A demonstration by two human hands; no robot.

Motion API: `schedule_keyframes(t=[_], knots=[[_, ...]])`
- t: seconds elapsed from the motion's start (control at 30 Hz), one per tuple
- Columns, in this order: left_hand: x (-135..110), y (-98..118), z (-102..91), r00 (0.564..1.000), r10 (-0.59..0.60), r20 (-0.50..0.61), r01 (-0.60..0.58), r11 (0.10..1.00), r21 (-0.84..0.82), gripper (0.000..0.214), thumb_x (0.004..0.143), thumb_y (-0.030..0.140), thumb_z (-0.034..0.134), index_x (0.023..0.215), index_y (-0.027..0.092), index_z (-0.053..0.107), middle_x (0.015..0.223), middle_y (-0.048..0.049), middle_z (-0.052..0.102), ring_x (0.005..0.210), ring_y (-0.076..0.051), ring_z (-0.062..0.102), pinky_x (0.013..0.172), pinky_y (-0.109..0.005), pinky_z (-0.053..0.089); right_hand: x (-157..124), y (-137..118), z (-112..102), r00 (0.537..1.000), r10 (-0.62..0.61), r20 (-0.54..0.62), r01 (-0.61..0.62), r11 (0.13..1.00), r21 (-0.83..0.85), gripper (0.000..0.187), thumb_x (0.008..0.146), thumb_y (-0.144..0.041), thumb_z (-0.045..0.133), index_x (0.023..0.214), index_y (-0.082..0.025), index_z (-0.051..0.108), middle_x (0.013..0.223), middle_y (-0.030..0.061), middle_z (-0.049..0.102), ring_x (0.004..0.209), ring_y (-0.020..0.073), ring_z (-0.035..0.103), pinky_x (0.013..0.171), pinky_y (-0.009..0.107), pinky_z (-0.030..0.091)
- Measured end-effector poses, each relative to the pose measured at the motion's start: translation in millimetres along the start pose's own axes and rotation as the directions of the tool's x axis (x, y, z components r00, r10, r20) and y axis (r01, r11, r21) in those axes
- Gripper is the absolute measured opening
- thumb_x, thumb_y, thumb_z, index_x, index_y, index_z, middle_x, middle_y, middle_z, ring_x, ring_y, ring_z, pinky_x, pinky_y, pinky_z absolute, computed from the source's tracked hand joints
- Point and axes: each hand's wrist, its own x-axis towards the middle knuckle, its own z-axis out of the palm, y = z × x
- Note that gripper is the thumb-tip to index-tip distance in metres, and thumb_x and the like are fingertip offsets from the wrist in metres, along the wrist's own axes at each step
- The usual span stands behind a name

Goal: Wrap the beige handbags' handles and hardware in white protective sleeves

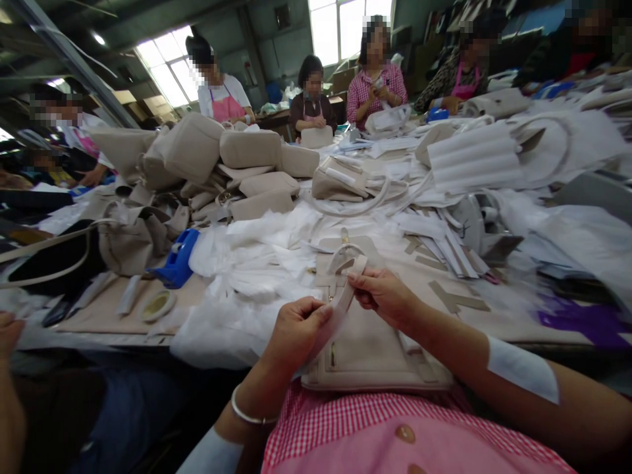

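Note:
A beige handbag (368, 352) lies flat in front of me at the table's edge, against my apron. Above it, my right hand (385, 294) pinches the bag's narrow beige strap (359, 265) between thumb and fingers. My left hand (299, 329) is closed lower down, its thumb pressed on a thin translucent white wrapping strip (330, 329) that lies along the strap. How far the wrap goes round the strap, I cannot tell. Part of the bag is hidden under both hands.
Crumpled white wrapping (237, 283) lies left of the bag, beside a blue tape dispenser (178, 260) and a tape roll (158, 305). Beige bags (192, 148) are heaped behind. A grey dispenser (481, 227) and paper strips (442, 243) lie right. Several people work across the table.

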Motion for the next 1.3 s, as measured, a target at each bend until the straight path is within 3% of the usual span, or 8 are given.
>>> schedule_keyframes(t=[0.2, 0.33, 0.5, 0.73, 0.97, 1.03, 1.17, 1.3], knots=[[3.4, -7.3, 5.4, 0.998, 0.030, -0.062, -0.029, 0.999, 0.017, 0.027, 0.080, 0.042, 0.067, 0.076, 0.016, 0.073, 0.068, -0.0014, 0.068, 0.064, -0.015, 0.056, 0.061, -0.024, 0.043, -10.9, 21.6, 12.6, 0.998, 0.032, 0.048, -0.026, 0.993, -0.114, 0.047, 0.067, -0.054, 0.080, 0.056, -0.017, 0.054, 0.045, -0.0046, 0.045, 0.041, 0.0067, 0.036, 0.042, 0.023, 0.023], [6.1, -15.4, 5.0, 0.999, 0.002, -0.046, -0.004, 0.998, -0.059, 0.028, 0.081, 0.044, 0.068, 0.076, 0.016, 0.071, 0.066, 0.0005, 0.066, 0.061, -0.012, 0.053, 0.059, -0.023, 0.041, -6.2, 16.6, 7.5, 0.988, 0.138, 0.067, -0.140, 0.990, 0.028, 0.045, 0.072, -0.057, 0.074, 0.066, -0.016, 0.057, 0.055, -0.0015, 0.054, 0.045, 0.0076, 0.043, 0.042, 0.021, 0.028], [12.5, -18.2, 6.4, 0.999, -0.006, -0.053, 0.003, 0.998, -0.057, 0.027, 0.080, 0.042, 0.069, 0.075, 0.016, 0.071, 0.065, 0.0010, 0.065, 0.059, -0.011, 0.051, 0.057, -0.022, 0.039, 17.4, -2.3, -0.6, 0.960, 0.267, -0.082, -0.257, 0.959, 0.120, 0.029, 0.077, -0.038, 0.069, 0.072, -0.019, 0.048, 0.053, -0.0078, 0.044, 0.039, 0.0039, 0.029, 0.038, 0.016, 0.018], [35.8, -16.6, 15.1, 0.997, 0.030, -0.074, -0.023, 0.994, 0.103, 0.029, 0.080, 0.041, 0.064, 0.074, 0.014, 0.072, 0.066, -0.0012, 0.067, 0.061, -0.014, 0.056, 0.059, -0.025, 0.042, 7.8, 20.0, 6.2, 0.969, 0.240, -0.059, -0.245, 0.964, -0.100, 0.033, 0.074, -0.041, 0.070, 0.067, -0.019, 0.047, 0.054, -0.0064, 0.047, 0.039, 0.0039, 0.030, 0.037, 0.017, 0.019], [56.8, -8.4, 17.7, 0.993, 0.085, -0.080, -0.064, 0.970, 0.236, 0.027, 0.078, 0.039, 0.061, 0.071, 0.015, 0.072, 0.064, -0.0006, 0.067, 0.061, -0.015, 0.057, 0.059, -0.026, 0.042, 27.9, -5.1, -38.3, 0.986, 0.008, -0.165, -0.087, 0.874, -0.478, 0.017, 0.080, -0.032, 0.064, 0.074, -0.016, 0.067, 0.057, -0.0015, 0.054, 0.049, 0.0106, 0.044, 0.046, 0.023, 0.033], [62.7, -5.6, 18.6, 0.993, 0.091, -0.081, -0.067, 0.962, 0.264, 0.027, 0.078, 0.039, 0.061, 0.071, 0.015, 0.072, 0.063, -0.0008, 0.067, 0.062, -0.016, 0.058, 0.059, -0.026, 0.042, 38.1, -11.9, -50.6, 0.976, -0.207, -0.068, 0.092, 0.675, -0.732, 0.017, 0.078, -0.020, 0.065, 0.094, -0.018, 0.071, 0.064, -0.0013, 0.059, 0.061, 0.0139, 0.052, 0.059, 0.025, 0.040], [74.4, -0.3, 20.6, 0.991, 0.107, -0.075, -0.077, 0.941, 0.330, 0.027, 0.076, 0.038, 0.061, 0.069, 0.014, 0.072, 0.064, -0.0017, 0.067, 0.062, -0.016, 0.059, 0.061, -0.027, 0.042, 52.9, -15.1, -59.4, 0.892, -0.340, 0.299, 0.318, 0.000, -0.948, 0.025, 0.088, -0.018, 0.054, 0.103, -0.019, 0.073, 0.087, 0.0085, 0.068, 0.078, 0.0207, 0.061, 0.072, 0.031, 0.043], [88.0, 2.3, 21.7, 0.991, 0.118, -0.064, -0.084, 0.914, 0.396, 0.027, 0.076, 0.038, 0.061, 0.065, 0.015, 0.070, 0.060, -0.0015, 0.065, 0.059, -0.016, 0.057, 0.059, -0.027, 0.041, 55.6, -10.8, -56.3, 0.859, -0.322, 0.398, 0.385, -0.106, -0.917, 0.030, 0.094, -0.019, 0.044, 0.097, -0.017, 0.073, 0.095, 0.0131, 0.068, 0.086, 0.0238, 0.061, 0.075, 0.032, 0.042]])
